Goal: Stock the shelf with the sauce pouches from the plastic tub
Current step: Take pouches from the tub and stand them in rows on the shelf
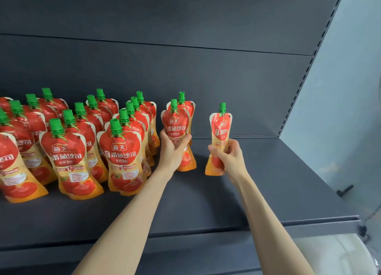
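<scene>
Pouch is gripped by curled left hand, second pouch by curled right hand, above shelf middle; pouch rows are stood at left end.

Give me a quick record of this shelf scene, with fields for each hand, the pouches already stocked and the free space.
left hand: grips left pouch upright, second pouch close behind it
right hand: grips right pouch upright, apart from the rows
stocked pouches: upright rows with green caps, left side
free space: bare shelf on the right
</scene>
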The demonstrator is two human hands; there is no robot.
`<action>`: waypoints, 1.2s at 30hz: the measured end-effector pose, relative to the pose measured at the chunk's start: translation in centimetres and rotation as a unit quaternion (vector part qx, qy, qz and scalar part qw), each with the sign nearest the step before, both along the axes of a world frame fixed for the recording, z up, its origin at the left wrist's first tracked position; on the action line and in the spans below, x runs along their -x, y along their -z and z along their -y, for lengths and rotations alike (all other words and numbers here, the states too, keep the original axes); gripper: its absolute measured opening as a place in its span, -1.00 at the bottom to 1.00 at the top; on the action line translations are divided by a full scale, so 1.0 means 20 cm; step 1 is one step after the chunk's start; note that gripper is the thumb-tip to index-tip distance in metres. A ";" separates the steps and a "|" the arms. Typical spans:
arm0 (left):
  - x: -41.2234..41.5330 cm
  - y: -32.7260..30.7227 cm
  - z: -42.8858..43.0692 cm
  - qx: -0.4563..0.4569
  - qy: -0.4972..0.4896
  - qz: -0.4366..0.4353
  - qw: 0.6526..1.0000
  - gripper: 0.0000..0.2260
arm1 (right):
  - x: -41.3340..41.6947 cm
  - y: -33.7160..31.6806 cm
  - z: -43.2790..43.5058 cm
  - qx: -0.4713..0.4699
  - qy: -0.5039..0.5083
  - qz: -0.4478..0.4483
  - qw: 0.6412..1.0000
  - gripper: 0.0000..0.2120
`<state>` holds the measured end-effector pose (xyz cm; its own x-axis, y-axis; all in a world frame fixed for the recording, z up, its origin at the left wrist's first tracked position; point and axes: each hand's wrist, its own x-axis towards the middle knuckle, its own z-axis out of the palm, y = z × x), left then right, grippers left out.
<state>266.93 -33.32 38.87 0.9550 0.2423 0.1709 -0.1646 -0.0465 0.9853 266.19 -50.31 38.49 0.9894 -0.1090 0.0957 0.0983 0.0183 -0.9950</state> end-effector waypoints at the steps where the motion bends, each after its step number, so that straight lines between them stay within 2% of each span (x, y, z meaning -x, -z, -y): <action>1: -0.02 0.00 0.00 -0.005 -0.002 0.007 1.000 -0.39 | -0.02 -0.01 -0.02 0.011 0.016 0.014 1.000 -0.59; 4: -0.04 0.01 -0.02 -0.003 0.003 0.011 1.000 -0.47 | -0.05 0.00 -0.05 0.033 0.039 0.047 0.998 -0.50; 7: -0.04 0.05 -0.06 0.013 0.022 0.020 0.999 -0.54 | -0.05 0.03 -0.04 0.026 0.004 0.059 0.998 -0.44; 10: -0.03 0.09 -0.10 -0.002 0.027 0.028 0.999 -0.63 | -0.05 0.06 0.03 0.020 -0.036 0.049 0.998 -0.58; 13: -0.04 0.08 -0.11 -0.007 0.010 0.055 0.998 -0.68 | -0.05 0.08 0.05 0.008 -0.030 0.047 0.998 -0.73; 18: -0.11 0.05 -0.09 0.002 -0.020 0.058 0.998 -0.69 | -0.06 0.09 0.04 -0.006 -0.003 0.061 0.998 -0.76; 22: -0.14 0.05 -0.09 -0.027 -0.031 0.052 0.998 -0.68 | -0.06 0.10 0.03 0.005 -0.013 0.065 0.998 -0.69; 25: -0.14 0.10 -0.09 -0.074 -0.050 0.034 0.995 -0.65 | -0.06 0.11 0.03 0.007 -0.024 0.068 0.997 -0.73; 31: -0.15 0.11 -0.10 -0.087 -0.063 0.037 0.994 -0.66 | -0.06 0.12 0.03 0.019 -0.023 0.067 0.997 -0.66; 36: -0.16 0.13 -0.09 -0.102 -0.079 0.046 0.991 -0.66 | -0.06 0.13 0.03 0.022 -0.023 0.071 0.997 -0.68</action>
<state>270.10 -31.57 36.21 0.8860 0.3395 0.3159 -0.2271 -0.2764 0.9338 267.39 -50.82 35.97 0.9692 -0.0560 0.2397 0.2392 -0.0166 -0.9708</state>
